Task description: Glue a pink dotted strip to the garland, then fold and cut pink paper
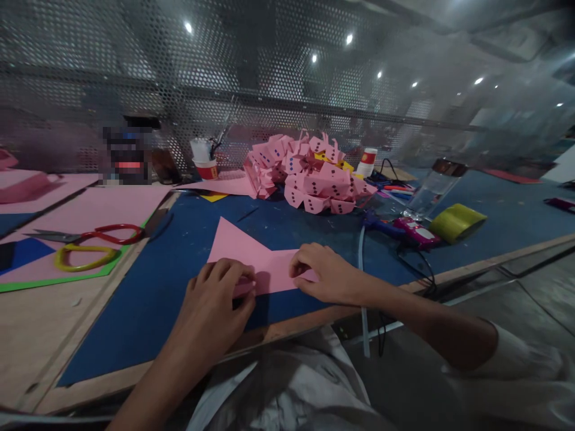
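Observation:
A folded sheet of pink paper [265, 272] lies on the blue table top in front of me, with one pointed corner rising at its upper left. My left hand [220, 296] is curled over its left part, thumb and fingertips closed at the lower edge. At the other end, my right hand [326, 272] closes thumb and fingers on the paper's right side. Both hands cover parts of the sheet. Just behind it sits a pile of pink folded paper shapes [309, 173] with small dark squares on them.
Scissors [85, 236] with red and yellow handles lie left on paper sheets. A glue gun [404, 230] with a cable, a yellow-green tape roll [458, 222] and a clear bottle [433, 188] stand right. Paper cups [205, 167] and a perforated metal screen [269, 66] are behind.

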`<state>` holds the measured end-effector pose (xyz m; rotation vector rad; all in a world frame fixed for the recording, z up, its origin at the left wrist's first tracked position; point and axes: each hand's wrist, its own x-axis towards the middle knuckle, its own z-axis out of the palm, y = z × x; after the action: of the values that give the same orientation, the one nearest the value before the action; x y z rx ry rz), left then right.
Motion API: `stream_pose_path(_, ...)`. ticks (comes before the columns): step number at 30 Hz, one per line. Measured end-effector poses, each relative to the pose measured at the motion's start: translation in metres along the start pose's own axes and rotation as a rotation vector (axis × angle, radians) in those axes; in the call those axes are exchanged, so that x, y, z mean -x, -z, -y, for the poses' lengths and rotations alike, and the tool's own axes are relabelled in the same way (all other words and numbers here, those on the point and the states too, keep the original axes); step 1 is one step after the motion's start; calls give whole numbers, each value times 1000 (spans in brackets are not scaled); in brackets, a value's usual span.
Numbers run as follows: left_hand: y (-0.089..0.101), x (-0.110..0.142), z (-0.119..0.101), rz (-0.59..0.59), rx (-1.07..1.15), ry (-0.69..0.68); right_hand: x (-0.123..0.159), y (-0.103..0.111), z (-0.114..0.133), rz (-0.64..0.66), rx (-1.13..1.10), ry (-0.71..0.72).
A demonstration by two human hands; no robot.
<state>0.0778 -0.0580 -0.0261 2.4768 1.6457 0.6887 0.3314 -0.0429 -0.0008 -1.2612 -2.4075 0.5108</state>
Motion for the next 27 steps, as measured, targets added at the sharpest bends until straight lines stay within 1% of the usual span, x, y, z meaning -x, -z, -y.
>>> stream_pose_path(9, 3, 0, 9, 34, 96, -7, 0, 1, 1, 3, 7, -2)
stream_pose_path(15, 5, 1, 13, 25, 156, -28, 1, 1, 1, 9, 11, -10)
stream_pose_path(20, 5, 5, 18, -3, 187, -44, 1, -1, -2, -10, 10, 2)
stream_pose_path(27, 9, 11, 30, -4, 179, -9, 0, 0, 1, -4, -2, -8)
